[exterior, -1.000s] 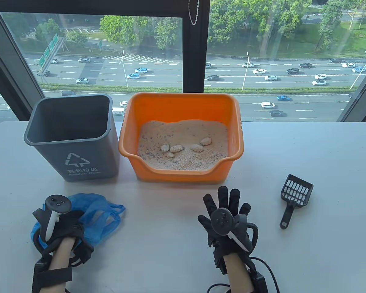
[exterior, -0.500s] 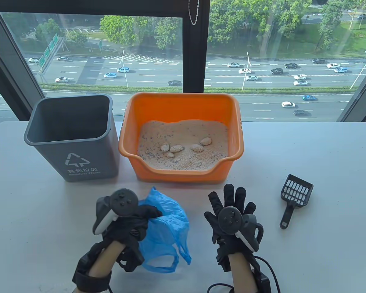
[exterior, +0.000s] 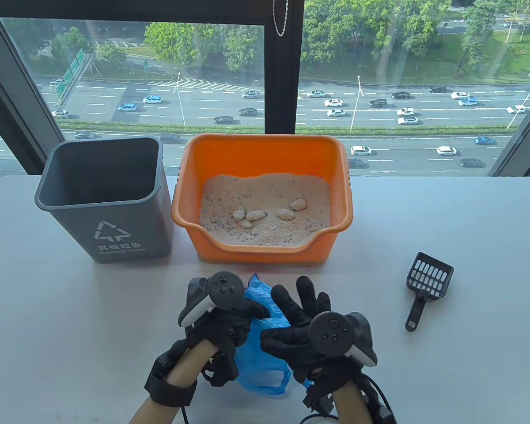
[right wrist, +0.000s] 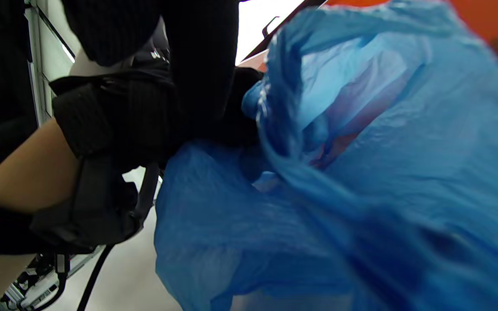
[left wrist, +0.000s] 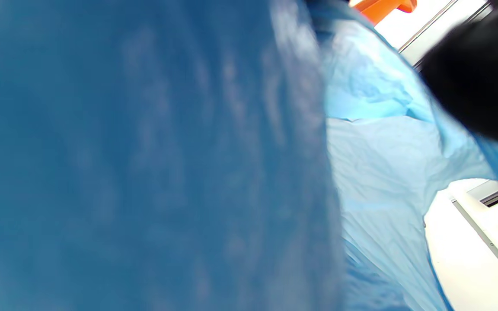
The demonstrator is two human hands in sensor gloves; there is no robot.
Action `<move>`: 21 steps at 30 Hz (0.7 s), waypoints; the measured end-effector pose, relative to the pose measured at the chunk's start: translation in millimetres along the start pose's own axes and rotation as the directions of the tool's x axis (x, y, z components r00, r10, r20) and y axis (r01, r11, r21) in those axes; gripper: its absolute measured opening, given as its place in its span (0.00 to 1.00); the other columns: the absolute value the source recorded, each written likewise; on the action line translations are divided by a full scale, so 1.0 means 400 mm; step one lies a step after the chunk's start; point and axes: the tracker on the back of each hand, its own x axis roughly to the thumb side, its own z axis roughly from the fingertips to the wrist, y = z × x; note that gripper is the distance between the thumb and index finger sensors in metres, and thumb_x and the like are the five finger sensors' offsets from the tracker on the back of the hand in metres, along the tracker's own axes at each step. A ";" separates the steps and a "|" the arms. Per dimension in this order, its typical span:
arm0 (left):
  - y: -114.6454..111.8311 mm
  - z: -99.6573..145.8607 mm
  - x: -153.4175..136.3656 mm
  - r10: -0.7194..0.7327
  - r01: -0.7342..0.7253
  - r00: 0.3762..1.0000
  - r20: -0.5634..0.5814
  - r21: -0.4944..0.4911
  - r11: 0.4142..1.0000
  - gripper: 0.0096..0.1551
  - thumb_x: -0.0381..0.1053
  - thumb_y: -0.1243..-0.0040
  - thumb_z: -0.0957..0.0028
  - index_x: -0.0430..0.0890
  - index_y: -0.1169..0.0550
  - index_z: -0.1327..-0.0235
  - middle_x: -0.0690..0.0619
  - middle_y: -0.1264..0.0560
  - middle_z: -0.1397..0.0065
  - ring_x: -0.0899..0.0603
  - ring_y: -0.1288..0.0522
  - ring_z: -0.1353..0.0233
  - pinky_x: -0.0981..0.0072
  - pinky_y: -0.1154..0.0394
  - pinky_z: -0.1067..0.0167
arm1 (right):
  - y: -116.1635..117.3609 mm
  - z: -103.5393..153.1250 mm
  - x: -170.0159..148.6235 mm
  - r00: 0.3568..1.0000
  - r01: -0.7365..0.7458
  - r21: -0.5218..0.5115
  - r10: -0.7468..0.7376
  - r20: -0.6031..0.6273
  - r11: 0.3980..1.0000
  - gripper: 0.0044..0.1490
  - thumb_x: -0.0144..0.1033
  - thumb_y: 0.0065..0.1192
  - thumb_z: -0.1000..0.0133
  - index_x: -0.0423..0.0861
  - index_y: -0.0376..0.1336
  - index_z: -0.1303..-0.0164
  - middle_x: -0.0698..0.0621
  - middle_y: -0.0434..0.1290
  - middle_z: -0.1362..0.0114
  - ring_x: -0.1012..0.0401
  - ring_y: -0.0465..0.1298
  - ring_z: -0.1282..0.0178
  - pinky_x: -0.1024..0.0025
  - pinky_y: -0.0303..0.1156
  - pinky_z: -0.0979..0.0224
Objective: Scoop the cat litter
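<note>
White counter (exterior: 468,362) under highway window. My left hand (exterior: 221,322) grips blue bag (exterior: 258,362) at 6 o'clock; right hand (exterior: 304,327) touches it, fingers spread. Litter box (exterior: 265,247) at 12, scoop (exterior: 426,287) at 3, untouched. Risk: thin film slips or tears opening; bin (exterior: 128,238) unlined.

At frame centre my orange litter box (exterior: 265,154) holds pale sandy litter (exterior: 265,194) with five whitish clumps (exterior: 256,214) lying mid-tray. The black slotted scoop (exterior: 426,287) lies flat at lower right, handle toward me. My open grey bin (exterior: 101,176) stands upright at left, just beside the box.
</note>
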 end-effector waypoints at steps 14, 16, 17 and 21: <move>-0.011 0.054 0.022 -0.095 0.119 0.980 0.176 -0.128 0.985 0.32 0.29 0.52 0.43 0.61 0.26 0.34 0.40 0.42 0.18 0.36 0.26 0.32 0.60 0.23 0.39 | 0.085 -0.100 -0.080 0.839 -0.475 -0.115 0.410 -0.358 0.872 0.28 0.37 0.64 0.47 0.66 0.65 0.37 0.49 0.79 0.42 0.60 0.80 0.54 0.40 0.61 0.31; -0.025 0.055 0.030 -0.341 0.348 0.937 0.078 -0.109 0.931 0.30 0.28 0.53 0.44 0.55 0.22 0.36 0.42 0.42 0.17 0.37 0.28 0.31 0.58 0.25 0.37 | 0.077 -0.092 -0.072 0.824 -0.511 -0.139 0.438 -0.360 0.848 0.26 0.39 0.64 0.48 0.64 0.67 0.38 0.50 0.79 0.49 0.63 0.77 0.60 0.40 0.63 0.32; -0.032 0.052 0.027 -0.459 0.456 0.889 0.001 -0.112 0.883 0.30 0.28 0.54 0.44 0.53 0.24 0.33 0.44 0.44 0.16 0.37 0.29 0.30 0.58 0.26 0.36 | 0.073 -0.088 -0.063 0.827 -0.509 -0.146 0.435 -0.356 0.848 0.26 0.40 0.65 0.48 0.59 0.69 0.38 0.50 0.79 0.51 0.64 0.77 0.62 0.40 0.63 0.32; -0.017 0.043 -0.025 -0.504 0.498 0.847 -0.169 -0.081 0.864 0.31 0.35 0.51 0.44 0.49 0.36 0.24 0.41 0.52 0.15 0.36 0.33 0.27 0.56 0.29 0.33 | 0.070 -0.072 -0.032 0.820 -0.534 -0.170 0.458 -0.345 0.828 0.29 0.63 0.62 0.52 0.55 0.78 0.54 0.51 0.81 0.65 0.65 0.75 0.72 0.41 0.66 0.36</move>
